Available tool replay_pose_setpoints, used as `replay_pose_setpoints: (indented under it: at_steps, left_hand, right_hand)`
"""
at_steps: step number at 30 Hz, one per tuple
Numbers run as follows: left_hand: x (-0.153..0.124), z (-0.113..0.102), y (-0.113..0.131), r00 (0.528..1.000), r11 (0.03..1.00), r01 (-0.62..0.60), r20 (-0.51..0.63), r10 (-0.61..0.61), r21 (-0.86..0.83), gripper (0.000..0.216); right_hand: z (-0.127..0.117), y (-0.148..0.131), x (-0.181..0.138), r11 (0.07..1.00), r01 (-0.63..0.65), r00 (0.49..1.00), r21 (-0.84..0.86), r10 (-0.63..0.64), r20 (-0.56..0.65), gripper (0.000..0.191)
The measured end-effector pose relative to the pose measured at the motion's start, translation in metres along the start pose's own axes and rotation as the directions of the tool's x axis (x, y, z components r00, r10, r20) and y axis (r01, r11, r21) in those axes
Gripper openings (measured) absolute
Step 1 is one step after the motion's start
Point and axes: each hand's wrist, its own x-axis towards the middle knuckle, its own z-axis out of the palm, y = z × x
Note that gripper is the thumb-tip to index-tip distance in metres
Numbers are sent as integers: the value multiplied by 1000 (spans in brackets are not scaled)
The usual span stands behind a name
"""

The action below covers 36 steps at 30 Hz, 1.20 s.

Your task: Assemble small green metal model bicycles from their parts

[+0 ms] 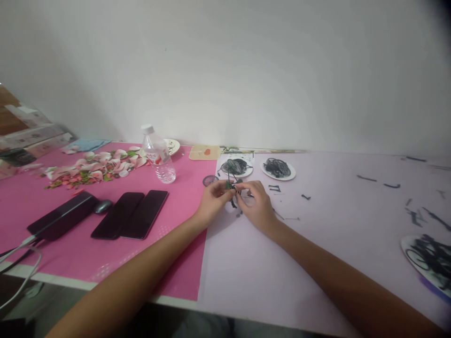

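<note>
My left hand (212,201) and my right hand (256,203) meet over the pale lilac table sheet (317,244), both pinched on a small dark model part (232,188) with thin black struts held between the fingertips. A small black wheel (210,180) lies just left of my left hand. Behind the hands stand two white plates, one (237,167) and another (278,169), each piled with black and green small parts. Loose black bits (306,197) lie to the right of my right hand.
A water bottle (158,158), two dark phones (132,214), a mouse (103,206), a black power bank (63,216) and a heap of pink petals (93,168) sit on the pink mat (105,253). A plate with black parts (428,263) is at far right.
</note>
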Motion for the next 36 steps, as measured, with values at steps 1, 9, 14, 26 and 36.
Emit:
replay_pose_setpoints:
  at_steps: [1,9,14,26,36]
  left_hand:
    - [0,0,0,1000,1000,-2,-12,2,-1,30]
    - [-2,2,-1,997,997,-77,-8,78,25,31]
    - [-3,1,-3,993,992,-115,3,115,60,30]
    - [-3,-2,-6,982,971,-191,20,190,143,25]
    - [-6,-2,-1,979,959,-202,49,196,199,28]
  right_hand:
    - [0,0,0,1000,-2,1000,1,2,-4,30]
    - [2,-1,-2,999,-47,998,20,48,-48,27]
    - [2,-1,-2,997,-76,995,20,77,-66,26]
    - [-2,-1,2,999,25,1000,22,-24,-5,23]
    - [-3,0,3,999,49,999,18,-49,-10,23]
